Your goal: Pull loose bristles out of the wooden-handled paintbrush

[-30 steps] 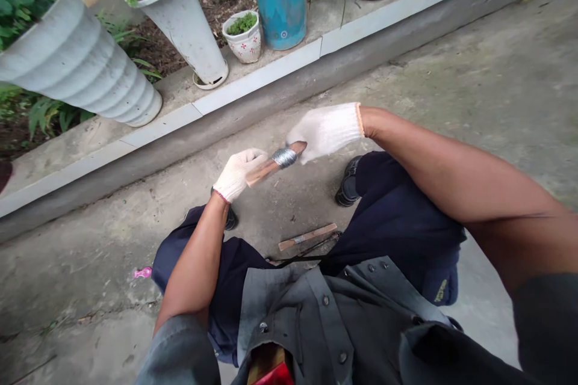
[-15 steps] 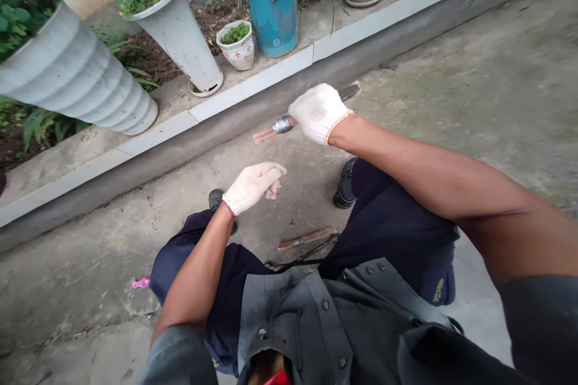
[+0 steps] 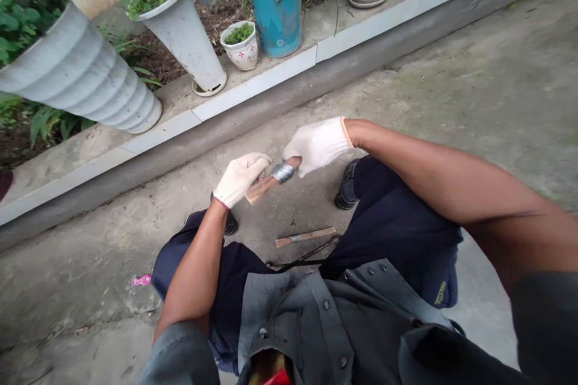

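Note:
My right hand (image 3: pixel 316 143), in a white knitted glove, is closed around a wooden stick (image 3: pixel 261 190). A band of silver wire (image 3: pixel 283 172) is wound round that stick, just beyond my right fingers. At the stick's lower left end is my gloved left hand (image 3: pixel 239 177), its fingers curled against the wood; the fingertips are partly hidden. Below both hands, on the concrete between my feet, lies a second wooden stick (image 3: pixel 311 234) with a thin wire winding. A dark, thin object (image 3: pixel 323 248) beside it is too unclear to name.
Ahead runs a low tiled ledge (image 3: pixel 257 88) bearing a ribbed white planter (image 3: pixel 94 72), a tall white pot (image 3: pixel 192 42), a small white pot (image 3: pixel 244 55) and a blue bucket (image 3: pixel 276 18). A pink object (image 3: pixel 142 280) lies on the ground by my left knee.
My right hand has come down towards me with the wire-wound stick. The stick's end has met my left hand, which shifted slightly left and up.

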`<state>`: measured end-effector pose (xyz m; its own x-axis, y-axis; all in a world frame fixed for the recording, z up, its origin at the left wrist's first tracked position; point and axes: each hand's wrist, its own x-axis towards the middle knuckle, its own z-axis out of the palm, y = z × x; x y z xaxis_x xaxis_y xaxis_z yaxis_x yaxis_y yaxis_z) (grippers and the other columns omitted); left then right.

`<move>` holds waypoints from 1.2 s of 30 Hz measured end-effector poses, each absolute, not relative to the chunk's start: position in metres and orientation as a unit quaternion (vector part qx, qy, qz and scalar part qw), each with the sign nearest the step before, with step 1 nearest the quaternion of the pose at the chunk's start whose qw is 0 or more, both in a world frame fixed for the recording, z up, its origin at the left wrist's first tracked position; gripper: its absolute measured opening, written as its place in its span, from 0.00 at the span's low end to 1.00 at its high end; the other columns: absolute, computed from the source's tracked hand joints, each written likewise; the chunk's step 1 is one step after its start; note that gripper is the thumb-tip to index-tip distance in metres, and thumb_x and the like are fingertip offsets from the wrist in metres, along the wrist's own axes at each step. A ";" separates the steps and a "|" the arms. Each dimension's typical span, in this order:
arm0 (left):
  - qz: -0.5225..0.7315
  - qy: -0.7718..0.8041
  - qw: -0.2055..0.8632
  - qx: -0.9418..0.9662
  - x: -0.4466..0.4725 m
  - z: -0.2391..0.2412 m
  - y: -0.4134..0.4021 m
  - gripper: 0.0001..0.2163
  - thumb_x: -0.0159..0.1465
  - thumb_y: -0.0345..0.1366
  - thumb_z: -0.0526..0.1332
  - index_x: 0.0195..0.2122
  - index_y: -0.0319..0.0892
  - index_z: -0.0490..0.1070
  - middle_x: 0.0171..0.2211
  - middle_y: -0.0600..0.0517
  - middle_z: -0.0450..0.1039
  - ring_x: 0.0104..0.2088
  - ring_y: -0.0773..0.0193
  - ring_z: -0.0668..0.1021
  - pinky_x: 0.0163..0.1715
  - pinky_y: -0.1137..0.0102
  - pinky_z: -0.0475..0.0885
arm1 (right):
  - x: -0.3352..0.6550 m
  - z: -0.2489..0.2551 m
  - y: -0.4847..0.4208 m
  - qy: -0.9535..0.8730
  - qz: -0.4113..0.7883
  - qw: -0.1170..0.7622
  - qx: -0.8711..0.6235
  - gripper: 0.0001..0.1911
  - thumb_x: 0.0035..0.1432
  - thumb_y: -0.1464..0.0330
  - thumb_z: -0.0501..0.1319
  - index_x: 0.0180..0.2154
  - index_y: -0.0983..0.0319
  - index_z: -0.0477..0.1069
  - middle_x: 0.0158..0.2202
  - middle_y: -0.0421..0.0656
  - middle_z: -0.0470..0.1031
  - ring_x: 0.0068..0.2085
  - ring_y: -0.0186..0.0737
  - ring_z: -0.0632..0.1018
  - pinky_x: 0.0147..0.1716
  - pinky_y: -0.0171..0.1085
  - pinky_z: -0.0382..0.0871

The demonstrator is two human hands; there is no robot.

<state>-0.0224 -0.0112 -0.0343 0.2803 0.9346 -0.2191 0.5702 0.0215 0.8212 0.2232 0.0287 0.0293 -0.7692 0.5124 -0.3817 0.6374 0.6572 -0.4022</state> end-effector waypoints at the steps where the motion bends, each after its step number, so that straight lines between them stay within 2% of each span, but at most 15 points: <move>1: 0.208 0.559 0.452 0.663 -0.021 -0.036 -0.012 0.15 0.68 0.46 0.59 0.39 0.41 0.79 0.24 0.53 0.75 0.23 0.66 0.74 0.25 0.73 0.69 | 0.223 0.032 0.030 0.904 -0.246 0.093 0.338 0.12 0.58 0.61 0.66 0.38 0.64 0.78 0.30 0.41 0.77 0.29 0.34 0.68 0.32 0.38 0.54; 3: 0.207 0.544 0.486 0.652 -0.017 -0.040 -0.014 0.15 0.70 0.46 0.58 0.38 0.40 0.78 0.22 0.53 0.74 0.21 0.67 0.73 0.24 0.73 0.68 | 0.220 0.036 0.034 0.895 -0.203 0.053 0.393 0.17 0.61 0.58 0.63 0.41 0.65 0.79 0.33 0.44 0.78 0.31 0.35 0.70 0.32 0.38 0.55; 7: 0.229 0.501 0.554 0.624 -0.006 -0.044 -0.024 0.14 0.71 0.45 0.59 0.44 0.40 0.76 0.26 0.53 0.76 0.23 0.69 0.75 0.26 0.74 0.71 | 0.214 0.032 0.046 0.858 -0.148 0.031 0.491 0.19 0.62 0.57 0.61 0.44 0.64 0.80 0.37 0.50 0.81 0.35 0.43 0.77 0.33 0.39 0.59; 11: 0.202 0.490 0.601 0.598 0.004 -0.046 -0.031 0.12 0.70 0.41 0.59 0.43 0.38 0.76 0.27 0.52 0.77 0.23 0.68 0.76 0.27 0.73 0.73 | 0.215 0.021 0.059 0.809 -0.090 0.027 0.580 0.19 0.64 0.61 0.58 0.49 0.64 0.80 0.38 0.55 0.82 0.40 0.51 0.81 0.36 0.41 0.65; 15: 0.167 0.504 0.583 0.615 0.002 -0.045 -0.029 0.11 0.70 0.41 0.59 0.43 0.39 0.77 0.26 0.53 0.76 0.22 0.69 0.75 0.25 0.74 0.71 | 0.218 0.013 0.061 0.797 -0.033 0.074 0.599 0.18 0.63 0.67 0.59 0.48 0.67 0.82 0.41 0.61 0.82 0.44 0.56 0.81 0.41 0.46 0.68; 20: 0.139 0.570 0.489 0.646 -0.017 -0.031 -0.018 0.13 0.68 0.44 0.59 0.42 0.41 0.79 0.24 0.55 0.75 0.21 0.70 0.73 0.21 0.76 0.66 | 0.211 0.012 0.042 0.830 -0.019 0.179 0.528 0.17 0.64 0.73 0.56 0.44 0.68 0.83 0.41 0.60 0.82 0.46 0.55 0.80 0.48 0.50 0.66; 23: 0.137 0.577 0.424 0.684 -0.025 -0.022 -0.016 0.13 0.68 0.45 0.59 0.37 0.42 0.79 0.24 0.55 0.75 0.22 0.70 0.72 0.22 0.76 0.65 | 0.208 0.012 0.030 0.871 -0.069 0.222 0.432 0.13 0.61 0.73 0.59 0.42 0.68 0.82 0.39 0.58 0.81 0.42 0.51 0.79 0.43 0.46 0.64; 26: 0.150 0.573 0.414 0.692 -0.026 -0.019 -0.017 0.14 0.67 0.45 0.59 0.36 0.42 0.79 0.24 0.55 0.74 0.23 0.68 0.73 0.25 0.75 0.67 | 0.214 0.015 0.029 0.904 -0.171 0.239 0.310 0.08 0.56 0.72 0.64 0.37 0.64 0.80 0.34 0.49 0.80 0.34 0.41 0.75 0.36 0.41 0.59; 28: 0.163 0.564 0.429 0.687 -0.023 -0.021 -0.017 0.14 0.68 0.46 0.59 0.37 0.42 0.79 0.24 0.55 0.74 0.24 0.67 0.73 0.26 0.74 0.68 | 0.220 0.020 0.030 0.910 -0.237 0.224 0.257 0.06 0.54 0.68 0.66 0.36 0.62 0.79 0.30 0.42 0.77 0.31 0.37 0.71 0.34 0.39 0.57; 31: 0.191 0.542 0.446 0.686 -0.018 -0.027 -0.018 0.14 0.68 0.46 0.60 0.35 0.41 0.78 0.28 0.53 0.77 0.27 0.66 0.75 0.29 0.73 0.70 | 0.228 0.033 0.033 0.911 -0.274 0.161 0.264 0.10 0.55 0.62 0.67 0.35 0.62 0.76 0.27 0.37 0.72 0.29 0.33 0.67 0.32 0.37 0.55; 33: 0.193 0.532 0.466 0.680 -0.014 -0.031 -0.019 0.16 0.69 0.47 0.59 0.34 0.41 0.77 0.28 0.52 0.78 0.26 0.66 0.76 0.30 0.72 0.71 | 0.229 0.041 0.034 0.909 -0.266 0.103 0.305 0.13 0.57 0.60 0.66 0.35 0.64 0.75 0.27 0.37 0.71 0.28 0.31 0.66 0.30 0.37 0.53; 36: 0.178 0.523 0.495 0.670 -0.006 -0.032 -0.023 0.17 0.71 0.48 0.57 0.34 0.41 0.76 0.27 0.52 0.77 0.24 0.67 0.76 0.30 0.72 0.71 | 0.224 0.043 0.038 0.892 -0.225 0.049 0.390 0.16 0.61 0.57 0.62 0.38 0.65 0.76 0.29 0.40 0.74 0.29 0.32 0.66 0.30 0.37 0.54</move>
